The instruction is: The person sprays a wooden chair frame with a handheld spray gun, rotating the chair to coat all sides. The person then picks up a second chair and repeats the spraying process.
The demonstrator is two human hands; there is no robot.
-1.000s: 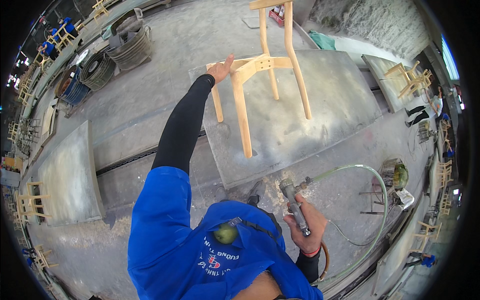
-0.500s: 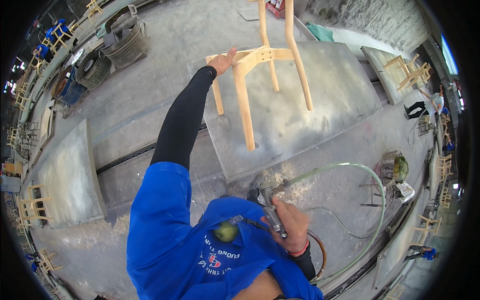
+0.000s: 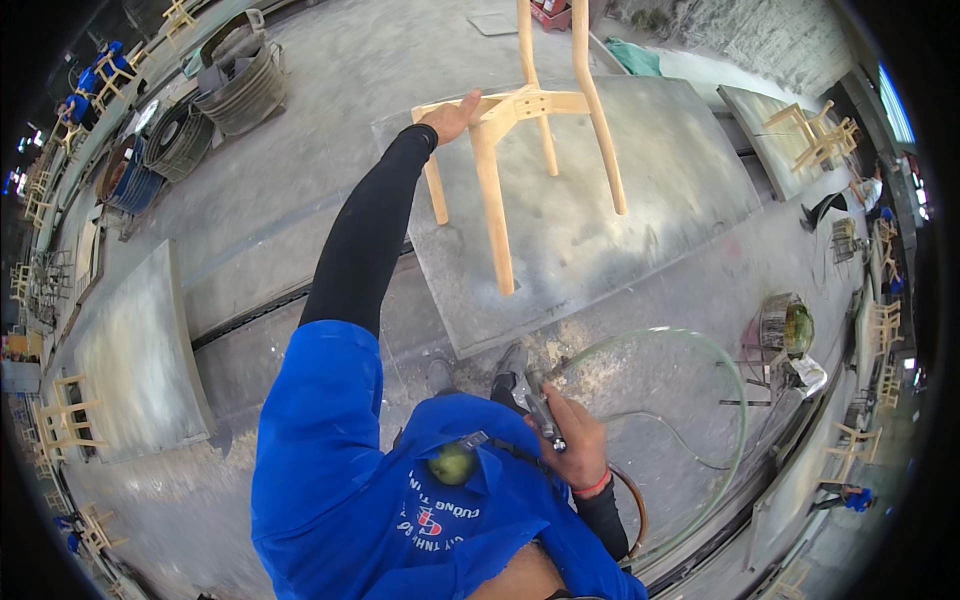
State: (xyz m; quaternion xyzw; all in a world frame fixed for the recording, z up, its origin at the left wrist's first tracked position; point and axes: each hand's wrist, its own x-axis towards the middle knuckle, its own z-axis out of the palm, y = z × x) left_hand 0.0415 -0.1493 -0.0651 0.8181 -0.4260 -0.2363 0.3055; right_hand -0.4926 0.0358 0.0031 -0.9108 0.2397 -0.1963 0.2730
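Note:
My left hand (image 3: 453, 119) reaches forward, its fingers wrapped over the seat rail of a bare, pale wooden chair frame (image 3: 490, 200). The chair has splayed legs and no seat, and its upper posts run out of view at the top. Under it lies a large grey board (image 3: 660, 165). Close to my body, my right hand (image 3: 577, 441) grips a metal spray gun (image 3: 543, 412), well apart from the chair. A clear greenish hose (image 3: 741, 400) loops out to the right of that hand.
Another grey board (image 3: 140, 350) with a chair frame (image 3: 66, 415) lies left. Bins and tubs (image 3: 240, 85) stand far left. To the right are a bucket (image 3: 787, 325) and a farther board (image 3: 745, 125) bearing chair frames. Several people work at the edges. Pale debris (image 3: 570, 345) lies near my feet.
My right hand and the spray gun have shifted slightly left, and the hose loop has swung left with them. My left hand keeps its hold on the chair frame, which has barely moved.

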